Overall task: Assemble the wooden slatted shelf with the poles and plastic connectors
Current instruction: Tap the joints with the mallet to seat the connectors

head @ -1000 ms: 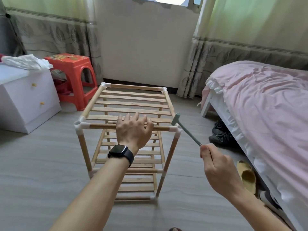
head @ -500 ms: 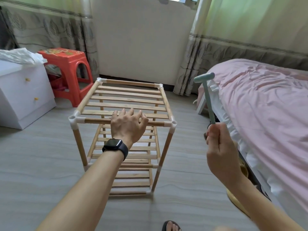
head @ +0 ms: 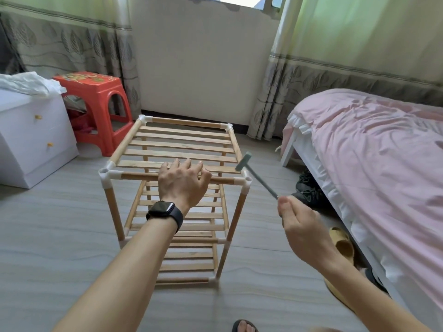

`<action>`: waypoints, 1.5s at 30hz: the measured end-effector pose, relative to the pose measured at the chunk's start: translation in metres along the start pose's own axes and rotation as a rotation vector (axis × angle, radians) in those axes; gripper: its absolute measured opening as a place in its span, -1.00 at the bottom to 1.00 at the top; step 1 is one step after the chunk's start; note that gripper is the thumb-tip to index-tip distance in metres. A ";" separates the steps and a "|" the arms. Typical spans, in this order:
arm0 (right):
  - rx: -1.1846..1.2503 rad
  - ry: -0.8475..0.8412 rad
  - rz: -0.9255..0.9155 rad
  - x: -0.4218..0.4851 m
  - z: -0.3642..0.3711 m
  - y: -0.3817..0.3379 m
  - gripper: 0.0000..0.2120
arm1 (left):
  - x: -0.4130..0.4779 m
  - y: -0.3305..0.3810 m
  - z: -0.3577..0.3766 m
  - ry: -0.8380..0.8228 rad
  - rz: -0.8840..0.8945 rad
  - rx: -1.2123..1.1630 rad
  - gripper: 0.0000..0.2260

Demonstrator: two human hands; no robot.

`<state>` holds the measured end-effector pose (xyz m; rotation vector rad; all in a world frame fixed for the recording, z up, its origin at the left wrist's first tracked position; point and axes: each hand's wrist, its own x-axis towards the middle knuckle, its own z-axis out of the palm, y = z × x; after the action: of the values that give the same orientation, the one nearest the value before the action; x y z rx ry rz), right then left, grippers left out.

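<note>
Pink bed (head: 374, 152) at three o'clock. The wooden slatted shelf (head: 182, 149) stands upright at centre, slats running nine to three. Left hand (head: 182, 183) presses open-fingered on the front pole (head: 136, 176). Right hand (head: 302, 226) pinches a small hammer (head: 243, 161), its handle pointing eleven o'clock and its head beside the front-right plastic connector (head: 247, 182).
</note>
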<state>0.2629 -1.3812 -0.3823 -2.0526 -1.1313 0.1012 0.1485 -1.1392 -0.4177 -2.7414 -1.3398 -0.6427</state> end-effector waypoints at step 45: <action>0.266 0.192 -0.289 0.005 0.005 -0.030 -0.70 | -0.019 -0.026 -0.002 -0.005 0.049 -0.180 -0.34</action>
<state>0.2431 -1.3650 -0.3642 -1.6129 -1.2104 -0.0830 0.1180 -1.1373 -0.4268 -2.9061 -1.2693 -0.7904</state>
